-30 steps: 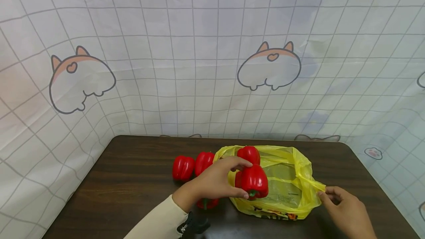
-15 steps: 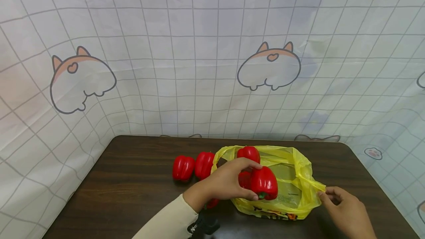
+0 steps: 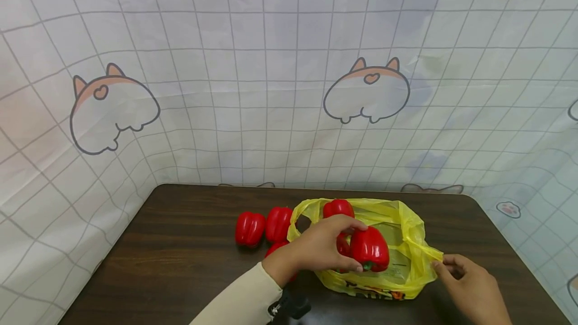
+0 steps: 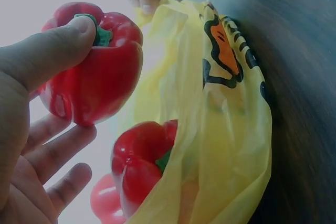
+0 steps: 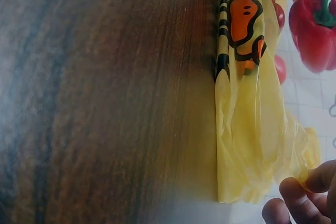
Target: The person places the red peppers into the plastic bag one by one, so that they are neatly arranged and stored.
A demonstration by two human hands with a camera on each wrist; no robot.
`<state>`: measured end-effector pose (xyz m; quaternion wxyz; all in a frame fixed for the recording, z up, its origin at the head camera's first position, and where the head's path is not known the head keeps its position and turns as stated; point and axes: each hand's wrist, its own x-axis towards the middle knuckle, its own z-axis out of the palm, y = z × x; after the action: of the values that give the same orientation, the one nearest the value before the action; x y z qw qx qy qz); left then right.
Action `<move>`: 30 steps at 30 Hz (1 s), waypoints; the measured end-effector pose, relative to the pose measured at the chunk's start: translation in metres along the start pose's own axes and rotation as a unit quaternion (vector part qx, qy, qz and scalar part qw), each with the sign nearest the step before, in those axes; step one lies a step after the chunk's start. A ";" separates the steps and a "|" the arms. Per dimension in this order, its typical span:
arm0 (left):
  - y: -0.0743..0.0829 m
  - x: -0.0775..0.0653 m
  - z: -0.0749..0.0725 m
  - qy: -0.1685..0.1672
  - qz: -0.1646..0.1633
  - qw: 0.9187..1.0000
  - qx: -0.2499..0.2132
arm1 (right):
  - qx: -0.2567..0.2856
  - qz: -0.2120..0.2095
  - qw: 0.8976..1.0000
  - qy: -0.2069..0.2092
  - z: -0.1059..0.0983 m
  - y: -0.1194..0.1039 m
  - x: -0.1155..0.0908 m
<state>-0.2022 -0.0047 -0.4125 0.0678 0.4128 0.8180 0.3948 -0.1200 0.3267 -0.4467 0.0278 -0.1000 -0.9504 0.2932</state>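
Note:
My left hand (image 3: 318,245) holds a red bell pepper (image 3: 371,250) over the open mouth of a yellow plastic bag (image 3: 417,265). In the left wrist view the thumb lies by the green stem of this bell pepper (image 4: 100,77). Inside the bag, one red bell pepper (image 3: 338,207) sits at the back, and another (image 3: 343,245) shows partly behind the left hand. At the bag's right side my right hand (image 3: 471,282) pinches its edge between thumb and fingers; the right wrist view shows the fingers (image 5: 296,199) at the gathered plastic.
Left of the bag, red bell peppers (image 3: 250,228) lie on the dark wooden table (image 3: 180,255), one partly hidden by the left forearm. A white grid-patterned cloth (image 3: 271,89) hangs behind the table. Orange and black print (image 4: 223,51) marks the bag's front.
My left hand has moved right with the bell pepper, further over the bag's opening. The right hand keeps its hold on the bag's edge, without visible movement.

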 end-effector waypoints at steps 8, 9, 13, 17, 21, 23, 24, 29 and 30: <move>-0.004 0.008 0.007 -0.004 0.004 1.000 0.028 | 0.000 0.009 1.000 -0.005 0.001 0.001 0.001; -0.004 0.008 0.008 -0.005 0.003 0.999 0.031 | 0.000 0.009 1.000 -0.005 0.001 0.001 0.001; -0.004 0.011 0.011 -0.008 -0.002 0.998 0.059 | 0.000 0.010 1.000 -0.006 0.001 0.001 0.001; -0.004 0.014 0.015 -0.008 -0.007 0.996 0.086 | 0.002 0.010 1.000 -0.008 0.000 0.000 0.001; -0.005 0.015 0.018 -0.008 -0.011 0.994 0.107 | 0.003 0.009 1.000 -0.006 0.000 0.000 0.001; -0.005 0.015 0.019 -0.009 -0.014 0.993 0.113 | 0.004 0.009 1.000 -0.005 0.000 0.000 0.001; -0.005 0.015 0.020 -0.009 -0.016 0.993 0.116 | 0.003 0.009 1.000 -0.004 0.000 0.000 0.001; -0.007 0.016 0.023 -0.012 -0.018 0.991 0.134 | 0.004 0.010 1.000 -0.004 -0.001 0.000 0.001; -0.007 0.016 0.024 -0.012 -0.017 0.990 0.139 | 0.004 0.011 1.000 -0.003 -0.001 0.000 0.001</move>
<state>-0.2067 0.0187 -0.4300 0.0266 0.4090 0.8709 0.2712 -0.1204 0.3275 -0.4461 0.0220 -0.1090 -0.9482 0.2975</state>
